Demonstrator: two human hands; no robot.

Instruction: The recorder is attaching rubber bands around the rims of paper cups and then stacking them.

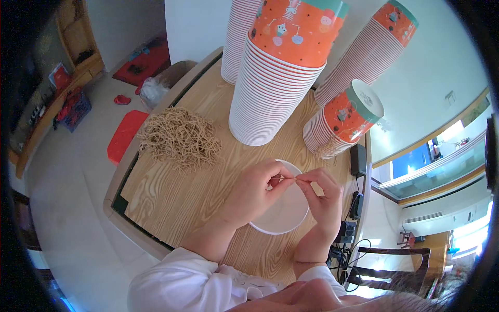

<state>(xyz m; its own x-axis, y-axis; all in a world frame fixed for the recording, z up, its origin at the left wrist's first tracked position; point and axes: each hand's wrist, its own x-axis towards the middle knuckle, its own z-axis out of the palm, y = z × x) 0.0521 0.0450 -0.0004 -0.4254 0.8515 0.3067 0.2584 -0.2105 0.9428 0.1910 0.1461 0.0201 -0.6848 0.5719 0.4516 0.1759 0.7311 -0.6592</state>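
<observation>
Above a white paper tub (280, 222) on the wooden table, my two hands meet fingertip to fingertip. My left hand (258, 193) is closed in a pinch on a thin tan piece of twine, of which only a short bit shows. My right hand (323, 196) pinches the same piece, its thumb and forefinger almost touching the left fingers. The tub's pale inside shows below the hands, which cover part of its rim. To the left lies a loose heap of tan twine (182, 139).
Tall stacks of white-rimmed orange paper tubs (275, 93) stand at the back, one (364, 57) near the wall. A shorter stack (343, 117) has twine beside its base. Black adapters (357, 161) and cables line the right edge. A red stool (126, 136) stands left of the table (156, 208).
</observation>
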